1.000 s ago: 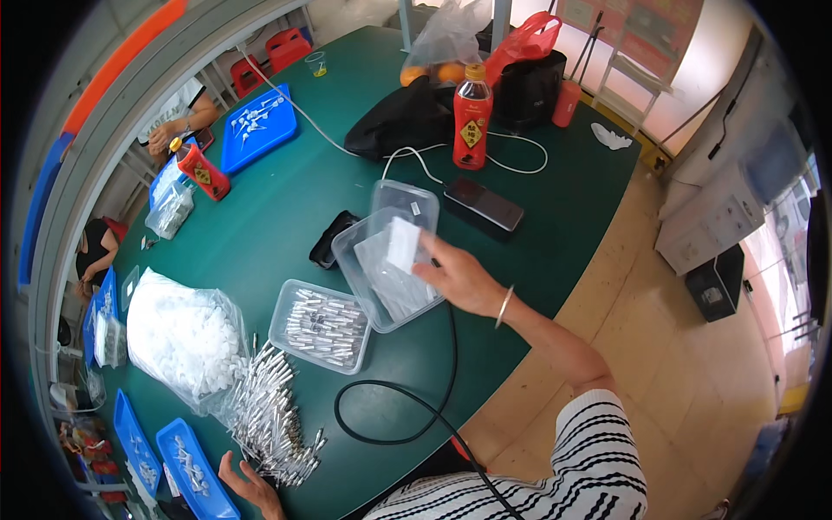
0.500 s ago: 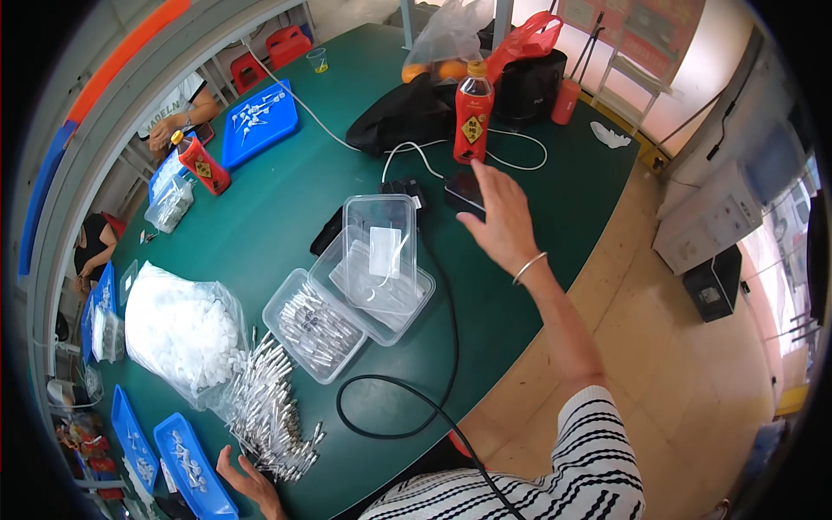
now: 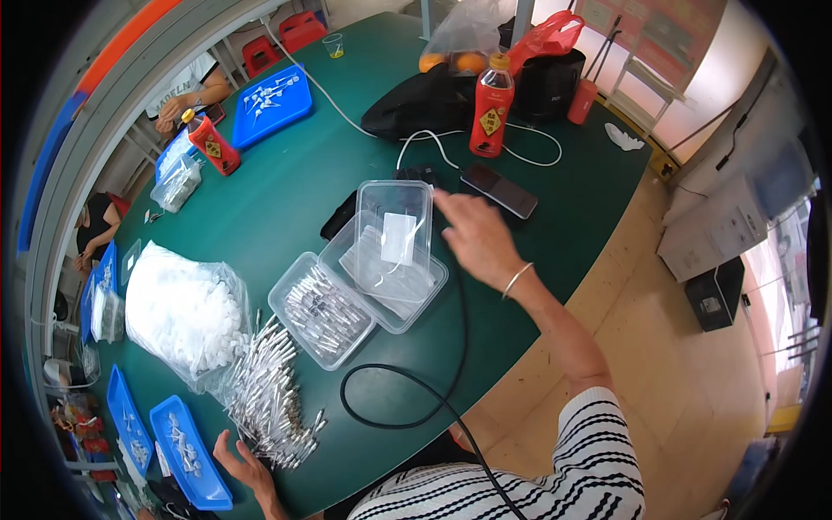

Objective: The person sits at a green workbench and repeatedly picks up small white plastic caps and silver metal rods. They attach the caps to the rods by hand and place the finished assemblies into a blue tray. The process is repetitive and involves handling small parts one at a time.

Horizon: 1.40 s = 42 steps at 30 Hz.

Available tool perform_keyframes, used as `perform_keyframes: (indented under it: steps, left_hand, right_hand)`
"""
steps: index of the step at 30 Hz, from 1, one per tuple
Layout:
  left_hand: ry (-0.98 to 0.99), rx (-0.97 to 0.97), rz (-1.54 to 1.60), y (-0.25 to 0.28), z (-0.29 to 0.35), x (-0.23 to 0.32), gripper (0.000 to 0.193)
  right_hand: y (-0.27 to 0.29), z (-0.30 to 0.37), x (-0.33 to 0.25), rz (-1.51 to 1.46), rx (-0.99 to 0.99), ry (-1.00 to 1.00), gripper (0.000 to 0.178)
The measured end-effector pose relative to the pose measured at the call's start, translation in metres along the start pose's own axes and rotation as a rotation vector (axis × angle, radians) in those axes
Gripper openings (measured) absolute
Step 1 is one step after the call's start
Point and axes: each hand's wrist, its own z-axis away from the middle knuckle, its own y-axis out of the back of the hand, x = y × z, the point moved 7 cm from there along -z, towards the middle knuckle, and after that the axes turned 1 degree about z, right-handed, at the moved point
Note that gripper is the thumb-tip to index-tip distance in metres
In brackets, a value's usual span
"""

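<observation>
My right hand (image 3: 478, 241) is held over the table with its fingers stretched out and somewhat blurred, holding nothing. Its fingertips are at the right edge of a clear plastic lid or box (image 3: 371, 198); whether they touch it I cannot tell. That piece lies on a clear plastic container (image 3: 406, 322) with a white sheet inside. Beside it, another clear container (image 3: 350, 354) holds many slim metal-tipped parts (image 3: 321, 312). At the lower left, my left hand (image 3: 247, 470) rests open, fingers apart, between a loose pile of similar parts (image 3: 270, 390) and a blue tray (image 3: 217, 496).
A bag of white pieces (image 3: 178, 316) lies left of the pile. Further back are a phone (image 3: 500, 190), a red drink bottle (image 3: 491, 113), a black bag (image 3: 407, 113) and a blue tray (image 3: 299, 108). A black cable (image 3: 390, 425) loops in front. Two people sit across the table.
My right hand has moved left and nearer from beside the red bottle to the clear containers, uncovering the phone. My left hand stays by the pile. The view has shifted slightly.
</observation>
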Motion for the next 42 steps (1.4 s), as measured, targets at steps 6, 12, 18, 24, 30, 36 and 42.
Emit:
perform_keyframes:
  steps: [6,12,18,24,30,36,42]
  left_hand:
    - [0.007,-0.013,-0.003,-0.005,-0.004,0.001,0.025]
    - [-0.004,-0.009,-0.013,0.0,-0.001,0.002,0.025]
    - [-0.037,-0.025,0.002,-0.005,-0.006,0.004,0.026]
    - [0.017,0.0,-0.004,-0.001,-0.001,-0.002,0.026]
    - [0.006,-0.041,-0.022,-0.006,0.001,-0.01,0.025]
    - [-0.073,-0.047,-0.047,-0.004,-0.013,0.016,0.029]
    - [-0.095,-0.074,-0.092,-0.002,-0.017,0.029,0.029]
  right_hand:
    - [-0.048,0.006,-0.03,-0.283,-0.072,0.124,0.045]
    - [0.019,-0.024,0.041,0.078,0.339,-0.126,0.038]
    - [0.063,-0.074,0.168,-0.172,0.646,-0.318,0.081]
    - [0.048,-0.102,0.185,-0.118,0.468,-0.431,0.074]
    - [0.087,-0.053,0.188,-0.092,0.521,-0.523,0.068]
    - [0.101,-0.029,0.198,-0.153,0.537,-0.491,0.068]
    - [0.073,-0.052,0.173,-0.132,0.47,-0.513,0.072]
